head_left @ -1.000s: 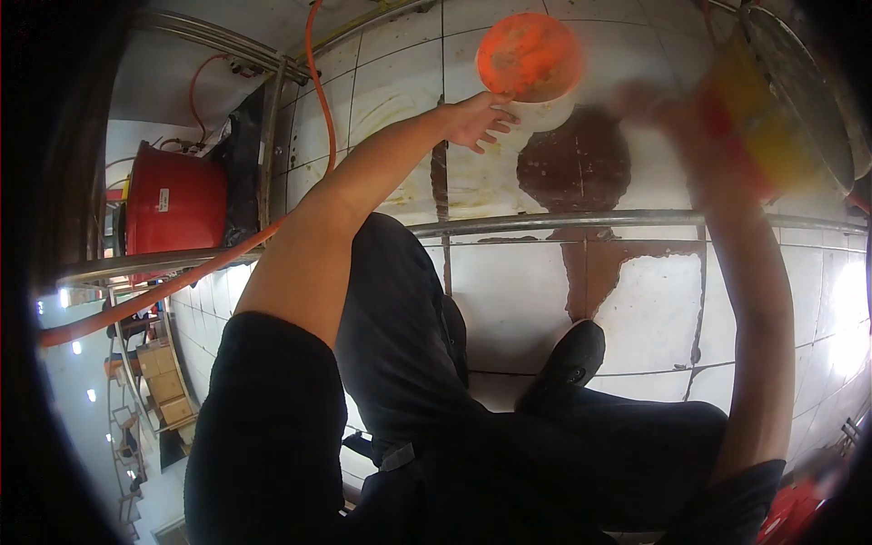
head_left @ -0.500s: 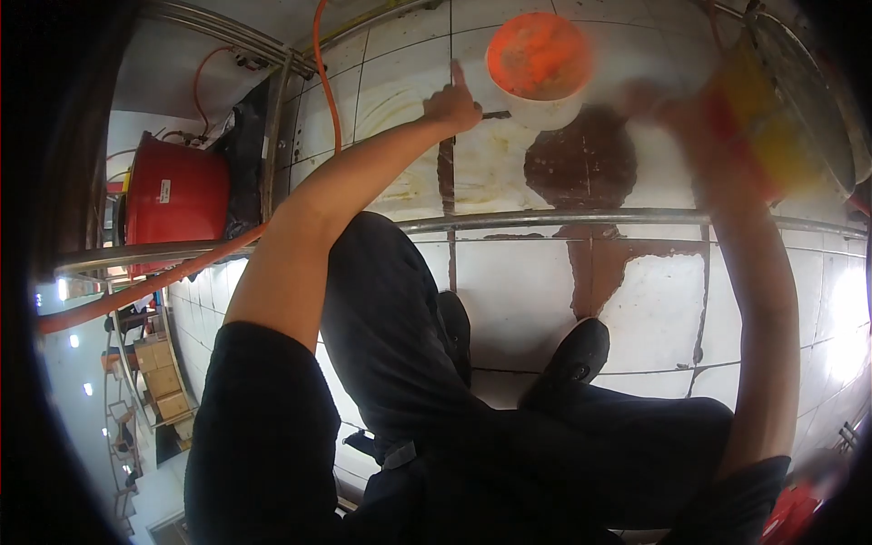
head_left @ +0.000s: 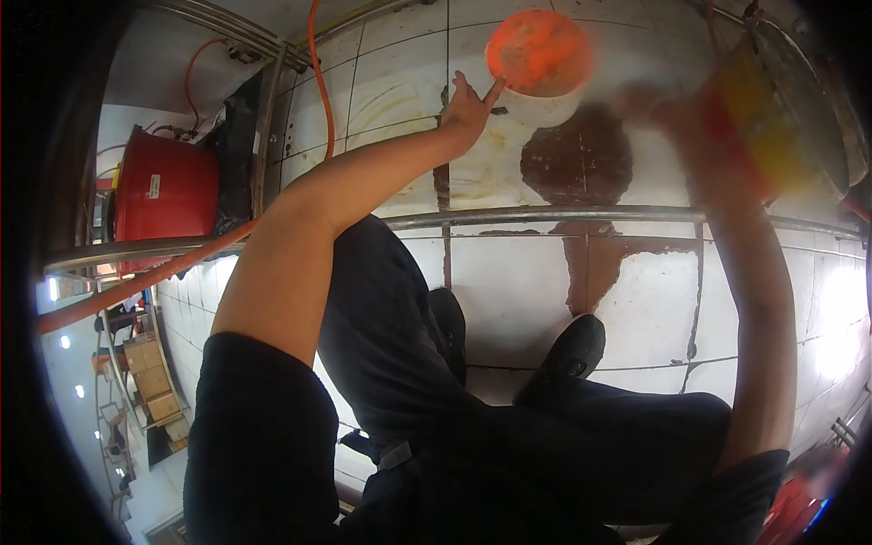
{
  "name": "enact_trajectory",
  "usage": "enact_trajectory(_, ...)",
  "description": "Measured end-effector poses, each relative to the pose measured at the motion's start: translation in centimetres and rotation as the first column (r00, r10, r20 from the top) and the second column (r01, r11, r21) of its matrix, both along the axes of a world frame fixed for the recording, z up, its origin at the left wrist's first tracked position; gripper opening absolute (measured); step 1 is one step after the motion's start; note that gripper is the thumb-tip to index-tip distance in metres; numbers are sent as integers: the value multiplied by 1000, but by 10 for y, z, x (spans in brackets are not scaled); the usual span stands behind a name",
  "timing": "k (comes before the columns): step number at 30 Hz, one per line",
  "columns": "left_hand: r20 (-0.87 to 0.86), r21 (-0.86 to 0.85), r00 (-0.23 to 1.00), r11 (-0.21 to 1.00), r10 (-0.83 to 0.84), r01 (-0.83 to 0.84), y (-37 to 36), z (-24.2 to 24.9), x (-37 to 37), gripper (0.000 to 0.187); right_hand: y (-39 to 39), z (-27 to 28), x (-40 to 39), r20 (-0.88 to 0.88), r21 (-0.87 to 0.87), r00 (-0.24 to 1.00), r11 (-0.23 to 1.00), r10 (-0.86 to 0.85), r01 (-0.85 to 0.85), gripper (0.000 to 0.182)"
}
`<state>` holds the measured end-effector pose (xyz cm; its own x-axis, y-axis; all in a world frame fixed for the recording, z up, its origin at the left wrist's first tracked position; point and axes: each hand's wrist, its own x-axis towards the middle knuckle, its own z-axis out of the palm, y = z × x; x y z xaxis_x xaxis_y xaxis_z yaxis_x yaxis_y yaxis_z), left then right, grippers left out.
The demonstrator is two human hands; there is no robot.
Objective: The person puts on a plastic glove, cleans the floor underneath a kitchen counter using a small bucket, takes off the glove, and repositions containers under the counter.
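Observation:
My left hand (head_left: 468, 113) is open, fingers spread, with one fingertip right at the near left rim of a white bucket (head_left: 543, 111). Bright orange material (head_left: 540, 54) fills the bucket's mouth, and a small dark piece (head_left: 498, 111) shows beside my fingers. My right hand (head_left: 656, 111) is smeared by motion to the right of the bucket, its fingers unclear. Just beyond it a round container (head_left: 758, 136), banded red and yellow with a greyish round face, overlaps my right wrist in this view.
A metal rail (head_left: 545, 216) crosses in front of my feet. White floor tiles (head_left: 509, 291) have brown broken patches (head_left: 579, 163). An orange hose (head_left: 320, 82) runs down on the left, near a red tub (head_left: 168, 186). Cardboard boxes (head_left: 154, 381) stand at lower left.
My left hand has moved slightly right to the bucket's rim, its fingers spreading from a single raised finger. My right hand stays blurred in about the same place.

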<state>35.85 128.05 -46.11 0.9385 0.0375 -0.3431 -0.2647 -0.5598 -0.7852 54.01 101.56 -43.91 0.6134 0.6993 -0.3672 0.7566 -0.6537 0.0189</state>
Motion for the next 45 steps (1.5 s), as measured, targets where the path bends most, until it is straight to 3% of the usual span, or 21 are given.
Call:
enact_trajectory(4,-112,139,994,990,-9,24,-5,9,-11,102,7,2,1,18,-39,996,995,89,-89,26)
enact_trajectory(9,-219,11,968,992,122,-122,-1,23,-7,113,18,19,-14,-86,24,990,993,-114,116,25)
enact_trajectory(12,-353,-212,922,946,158,-244,26,-1,-12,104,19,4,-5,-22,42,1000,999,-22,23,25)
enact_trajectory(15,-354,-533,891,722,284,-442,31,27,-7,94,16,13,-13,54,-18,998,999,29,-28,25)
enact_trajectory(18,-198,-776,922,522,332,-355,32,50,1,90,18,21,-16,-8,-56,1000,998,-10,10,26)
enact_trajectory(21,-105,-856,967,474,232,-207,46,21,21,91,19,15,-13,-36,-75,999,997,-4,2,27)
enact_trajectory(24,-146,-889,971,407,189,-212,52,2,33,93,18,18,-17,-46,-74,998,997,-39,35,27)
enact_trajectory(28,-184,-820,967,516,174,-249,44,19,16,95,14,29,-23,-57,-59,994,995,-89,86,27)
enact_trajectory(31,-153,-736,980,646,131,-201,45,20,10,96,7,16,-11,-55,-113,998,993,28,-35,27)
enact_trajectory(33,-188,-674,973,703,134,-227,47,20,2,97,2,-4,3,-39,-88,999,996,13,-16,27)
enact_trajectory(36,193,-501,954,814,-228,296,94,-45,-2,92,3,-5,5,-44,-57,999,998,3,-5,27)
enact_trajectory(37,0,-482,988,866,-155,136,89,-37,-4,90,4,-1,4,-50,-48,999,999,2,-4,28)
enact_trajectory(39,-366,-350,930,922,30,-168,73,-6,-8,85,14,21,-12,-59,-86,995,993,-80,74,28)
enact_trajectory(40,-356,-387,931,895,77,-222,71,1,-8,84,16,25,-17,-66,-107,990,987,-124,116,29)
enact_trajectory(43,-308,-496,936,810,173,-313,64,17,-6,82,16,8,-11,-16,-137,995,986,97,-99,29)
enact_trajectory(45,-227,-563,952,770,204,-299,59,28,0,83,15,10,-14,-54,-139,998,990,15,-22,29)
